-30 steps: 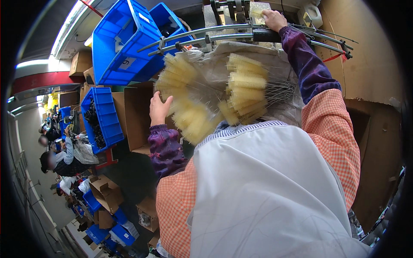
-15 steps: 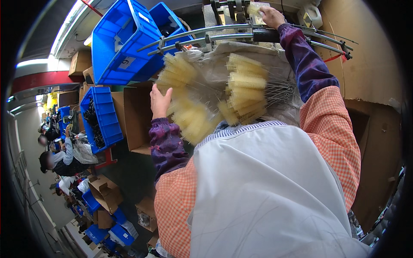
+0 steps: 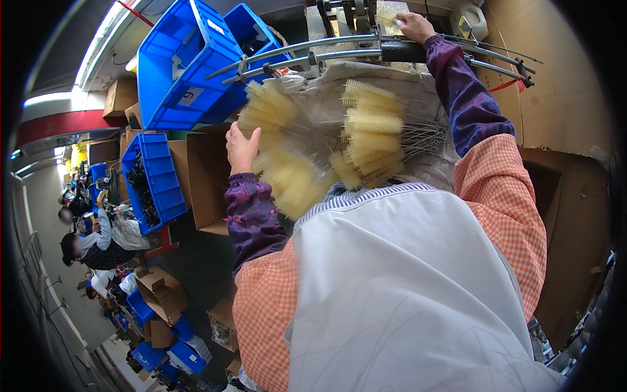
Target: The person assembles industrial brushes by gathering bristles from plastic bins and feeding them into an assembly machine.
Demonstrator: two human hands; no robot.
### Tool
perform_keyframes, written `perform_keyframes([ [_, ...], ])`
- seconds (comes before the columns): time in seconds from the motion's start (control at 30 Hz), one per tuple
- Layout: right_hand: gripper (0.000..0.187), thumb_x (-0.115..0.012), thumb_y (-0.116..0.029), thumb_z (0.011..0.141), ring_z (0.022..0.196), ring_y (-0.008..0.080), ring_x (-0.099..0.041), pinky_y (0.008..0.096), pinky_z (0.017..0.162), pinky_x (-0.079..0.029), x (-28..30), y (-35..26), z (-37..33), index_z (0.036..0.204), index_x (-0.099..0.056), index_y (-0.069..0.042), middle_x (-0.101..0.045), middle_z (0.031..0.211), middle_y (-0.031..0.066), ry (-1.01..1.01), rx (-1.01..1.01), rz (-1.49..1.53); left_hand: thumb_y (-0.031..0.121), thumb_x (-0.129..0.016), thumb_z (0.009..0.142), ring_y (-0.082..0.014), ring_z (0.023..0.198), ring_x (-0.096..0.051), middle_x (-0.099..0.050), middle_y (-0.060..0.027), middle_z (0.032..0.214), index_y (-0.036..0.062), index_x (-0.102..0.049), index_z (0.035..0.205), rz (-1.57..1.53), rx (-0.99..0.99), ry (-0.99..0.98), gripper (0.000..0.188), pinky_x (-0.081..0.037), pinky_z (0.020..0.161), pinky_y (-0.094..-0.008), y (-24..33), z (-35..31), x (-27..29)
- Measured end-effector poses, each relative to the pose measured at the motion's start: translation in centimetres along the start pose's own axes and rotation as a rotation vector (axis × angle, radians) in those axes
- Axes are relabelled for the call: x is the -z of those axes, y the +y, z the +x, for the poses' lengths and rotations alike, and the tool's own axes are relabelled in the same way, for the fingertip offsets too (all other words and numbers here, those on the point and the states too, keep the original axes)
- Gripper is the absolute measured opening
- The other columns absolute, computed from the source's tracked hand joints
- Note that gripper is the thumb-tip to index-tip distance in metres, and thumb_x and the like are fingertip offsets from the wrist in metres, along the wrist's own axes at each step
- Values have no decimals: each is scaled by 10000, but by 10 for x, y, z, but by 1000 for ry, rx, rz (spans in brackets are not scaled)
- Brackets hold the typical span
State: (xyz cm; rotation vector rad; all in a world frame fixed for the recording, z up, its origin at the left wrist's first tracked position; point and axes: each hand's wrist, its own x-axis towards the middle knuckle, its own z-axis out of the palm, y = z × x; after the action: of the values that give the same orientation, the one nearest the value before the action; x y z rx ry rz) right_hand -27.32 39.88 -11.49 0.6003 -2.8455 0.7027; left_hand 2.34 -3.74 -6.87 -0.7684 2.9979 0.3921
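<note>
Pale yellow bristle brushes with twisted wire stems lie in two heaps on my lap, over a grey sheet. The left heap (image 3: 269, 108) spreads loosely, partly blurred. In the right heap (image 3: 372, 130) the brushes are stacked with their wire stems pointing right. My left hand (image 3: 242, 149) rests at the left heap's outer edge, thumb and fingers apart, holding nothing. Far forward, my right hand (image 3: 416, 28) pinches a brush (image 3: 386, 18) beside a machine (image 3: 346, 14); its fingertips are partly hidden.
Curved metal rails (image 3: 307, 53) cross between me and the machine. Blue bins (image 3: 186, 65) stand at the front left, with an open cardboard box (image 3: 208, 179) below them. A smaller blue bin (image 3: 160, 173) holds dark parts. Other people (image 3: 98, 245) work farther left. Cardboard (image 3: 555, 85) walls the right.
My left hand has shifted slightly left, away from the left heap. My right hand stays beside the machine with the brush, almost unmoved.
</note>
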Motion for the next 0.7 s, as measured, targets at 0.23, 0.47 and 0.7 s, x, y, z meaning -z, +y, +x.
perform_keyframes([
  [0.23, 225, -504, -267, 833, 909, 261, -571, 350, 753, -445, 0, 10, 5, 983, -610, -136, -607, 946, 95, 32, 129, -154, 396, -637, 729, -361, 1083, -456, -415, -194, 1236, 40, -363, 1251, 0, -35, -5, 688, -397, 884, -422, -2, 1, -6],
  [0.47, 156, -533, -266, 771, 852, 194, -577, 358, 690, -460, 27, -11, -9, 802, -672, -202, -631, 797, -6, 370, 468, 129, 399, -642, 727, -374, 1132, -397, -393, -203, 1253, 15, -326, 1265, 54, 13, 78, 733, -365, 919, -430, 14, 3, -2],
  [0.7, 395, -523, -343, 768, 1103, 232, -449, 411, 896, -354, 19, 29, -37, 1133, -558, -195, -512, 1171, 30, 333, -192, -647, 376, -640, 737, -364, 1146, -380, -384, -186, 1267, 21, -317, 1273, -1, -127, 223, 719, -358, 923, -440, 8, 23, -12],
])
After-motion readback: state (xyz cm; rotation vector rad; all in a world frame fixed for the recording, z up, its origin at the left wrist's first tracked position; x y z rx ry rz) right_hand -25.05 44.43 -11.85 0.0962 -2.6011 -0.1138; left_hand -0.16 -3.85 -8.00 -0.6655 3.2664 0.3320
